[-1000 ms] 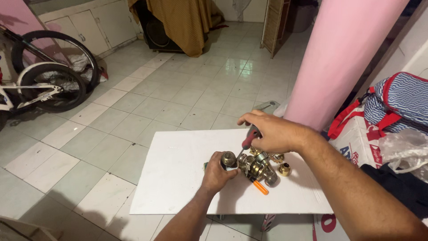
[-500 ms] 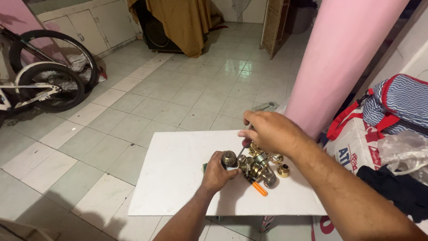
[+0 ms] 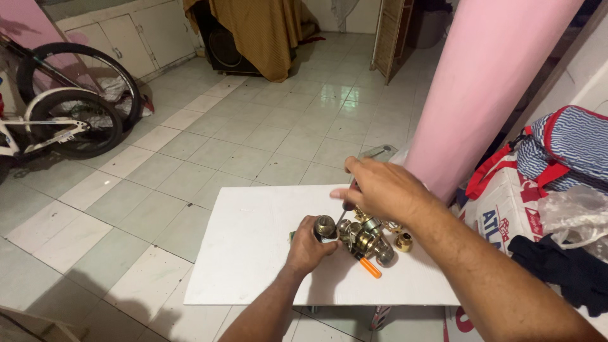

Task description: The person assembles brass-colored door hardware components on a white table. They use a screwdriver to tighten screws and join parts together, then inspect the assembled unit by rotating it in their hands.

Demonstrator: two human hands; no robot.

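L hand closed around brass door knob on white board, amid lock parts. R hand grips screwdriver, tip at knob. Best keep knob pinned flat, driver square in the screw, steady pressure.

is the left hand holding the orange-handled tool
No. The left hand grips a brass door knob, while the orange-handled tool lies apart on the white board.
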